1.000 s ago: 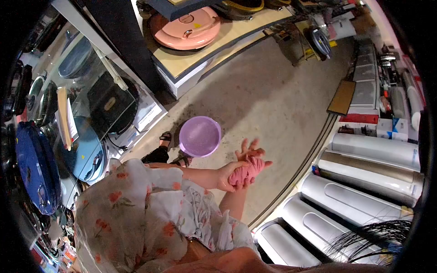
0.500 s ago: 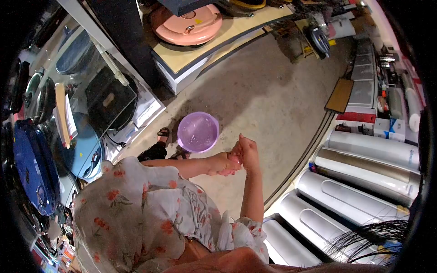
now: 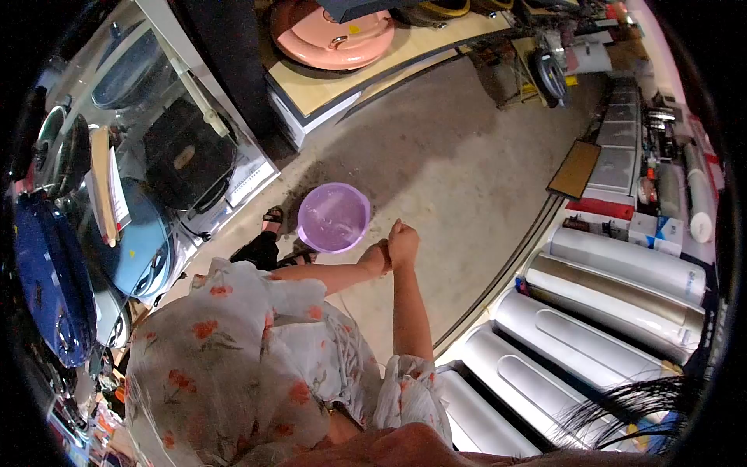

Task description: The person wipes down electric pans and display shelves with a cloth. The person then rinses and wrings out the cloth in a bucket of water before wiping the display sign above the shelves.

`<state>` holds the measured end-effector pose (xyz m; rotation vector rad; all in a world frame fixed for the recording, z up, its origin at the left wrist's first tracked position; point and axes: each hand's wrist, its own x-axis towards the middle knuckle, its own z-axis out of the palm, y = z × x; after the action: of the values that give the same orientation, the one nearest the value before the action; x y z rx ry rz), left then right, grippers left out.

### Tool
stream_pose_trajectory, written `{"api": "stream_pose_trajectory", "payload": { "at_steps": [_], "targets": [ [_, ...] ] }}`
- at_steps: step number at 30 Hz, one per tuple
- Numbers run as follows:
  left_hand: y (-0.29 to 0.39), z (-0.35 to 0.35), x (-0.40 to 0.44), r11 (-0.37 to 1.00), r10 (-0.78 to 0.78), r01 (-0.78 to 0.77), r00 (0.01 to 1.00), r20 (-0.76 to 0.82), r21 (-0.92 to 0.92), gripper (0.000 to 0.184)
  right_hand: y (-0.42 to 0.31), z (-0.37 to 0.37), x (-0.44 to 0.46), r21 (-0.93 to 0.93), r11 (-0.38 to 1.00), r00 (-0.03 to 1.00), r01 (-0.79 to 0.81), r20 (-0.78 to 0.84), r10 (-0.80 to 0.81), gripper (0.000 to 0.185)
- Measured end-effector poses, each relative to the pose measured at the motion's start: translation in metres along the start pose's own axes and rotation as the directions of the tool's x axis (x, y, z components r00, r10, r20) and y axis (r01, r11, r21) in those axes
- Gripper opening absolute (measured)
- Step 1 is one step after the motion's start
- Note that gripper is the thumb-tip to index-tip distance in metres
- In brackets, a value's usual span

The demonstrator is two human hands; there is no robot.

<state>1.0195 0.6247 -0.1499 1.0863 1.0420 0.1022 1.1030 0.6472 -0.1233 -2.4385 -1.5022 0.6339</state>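
Note:
My right hand (image 3: 403,243) is closed in a fist, thumb side up, just right of the basin. My left hand (image 3: 376,258) is pressed against it from the left, its fingers partly covered by the right hand. Whatever lies between the two hands is hidden. A purple plastic basin (image 3: 334,218) with a little water in it stands on the floor, just beyond my left hand and apart from both hands.
Black sandals (image 3: 272,216) show on feet left of the basin. A glass display case (image 3: 233,167) borders the left side. Pink round cookware (image 3: 334,35) sits on the wooden shelf (image 3: 311,89) ahead. Long white-and-silver appliances (image 3: 568,335) line the right.
Both hands have shifted slightly left and closer together, nearer the basin. The soft pink thing seen between them before is now out of sight. The view has turned a little.

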Motion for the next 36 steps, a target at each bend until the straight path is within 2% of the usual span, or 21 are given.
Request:
{"api": "stream_pose_trajectory", "payload": {
  "at_steps": [6,9,12,13,15,17,18,21,23,25,26,28,31,34,36],
  "targets": [
    [-0.003,0.004,0.004,0.996,0.058,-0.062,0.996,0.060,0.067,0.032,-0.013,-0.006,-0.006,0.062,0.995,0.994,-0.074,-0.080,0.078,0.044],
    [-0.002,0.004,0.005,0.993,0.095,-0.101,0.990,0.105,0.054,0.031,0.003,0.006,0.000,-0.015,1.000,0.993,-0.010,-0.119,0.008,0.043],
    [0.000,0.003,0.003,0.989,0.138,-0.144,0.978,0.154,0.028,0.031,0.005,-0.002,-0.001,0.194,0.972,0.986,-0.136,-0.072,0.152,0.041],
    [0.001,0.003,0.002,0.987,0.154,-0.159,0.974,0.165,0.022,0.031,0.008,-0.007,-0.003,0.304,0.928,0.975,-0.216,0.020,0.221,0.038],
    [0.004,0.001,0.000,0.979,0.196,-0.203,0.963,0.186,0.017,0.031,0.012,-0.021,-0.005,0.488,0.790,0.928,-0.371,0.224,0.298,0.031],
    [0.006,0.000,-0.004,0.967,0.245,-0.254,0.949,0.200,0.020,0.031,0.028,-0.036,-0.013,0.806,0.480,0.932,-0.347,0.352,0.084,0.025],
    [0.007,0.002,-0.008,0.960,0.268,-0.278,0.940,0.211,0.020,0.031,0.038,-0.043,-0.020,0.893,0.278,0.924,-0.354,0.380,-0.045,0.026],
    [0.014,0.004,-0.016,0.926,0.351,-0.371,0.914,0.206,0.070,0.032,0.033,-0.076,-0.047,0.948,0.045,0.933,-0.316,0.319,-0.166,0.043],
    [0.016,0.005,-0.023,0.899,0.400,-0.424,0.898,0.183,0.112,0.033,0.090,-0.046,-0.038,0.957,0.172,0.912,-0.233,0.276,-0.303,0.051],
    [0.016,0.006,-0.030,0.881,0.417,-0.441,0.895,0.157,0.173,0.034,0.128,-0.022,-0.041,0.845,0.444,0.916,-0.297,0.383,-0.116,0.058],
    [0.013,0.008,-0.036,0.871,0.422,-0.445,0.895,0.147,0.210,0.035,0.124,-0.017,-0.062,0.668,0.603,0.888,-0.436,0.428,0.168,0.061],
    [0.008,0.008,-0.048,0.848,0.430,-0.449,0.894,0.129,0.282,0.036,0.146,-0.007,-0.069,0.793,0.362,0.865,-0.490,0.492,0.094,0.065],
    [0.000,0.011,-0.066,0.824,0.425,-0.439,0.897,0.120,0.359,0.039,0.115,-0.036,-0.100,0.750,0.035,0.749,-0.660,0.661,-0.042,0.065],
    [-0.009,0.017,-0.088,0.807,0.400,-0.422,0.905,0.144,0.414,0.041,0.099,-0.019,-0.114,0.768,0.282,0.720,-0.575,0.638,-0.273,0.058],
    [-0.021,0.020,-0.095,0.820,0.393,-0.410,0.911,0.128,0.399,0.041,0.099,-0.007,-0.113,0.790,0.330,0.692,-0.517,0.612,-0.382,0.053]
  ]
}}
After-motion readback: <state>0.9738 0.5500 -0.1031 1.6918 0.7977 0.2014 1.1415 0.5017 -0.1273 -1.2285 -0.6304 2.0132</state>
